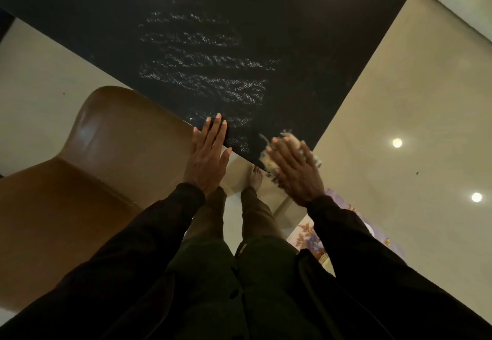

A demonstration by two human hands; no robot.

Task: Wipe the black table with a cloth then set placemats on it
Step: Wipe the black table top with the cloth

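Bench (239, 7), wipe step; cloth (289, 136) pressed flat under right grip (295, 169), fingers straight; left grip (210, 158) flat on edge, empty; overlapping strokes advised twd unstreaked far end.

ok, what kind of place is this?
Probably a home dining area: a matte black rectangular table with damp wipe streaks, a glossy brown moulded chair at its edge, and a shiny cream floor. The right hand presses a pale fluffy cloth on the table's near corner.

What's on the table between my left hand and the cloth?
Nothing: in the head view, only bare black table with pale wipe streaks lies between the left hand and the cloth under the right hand.
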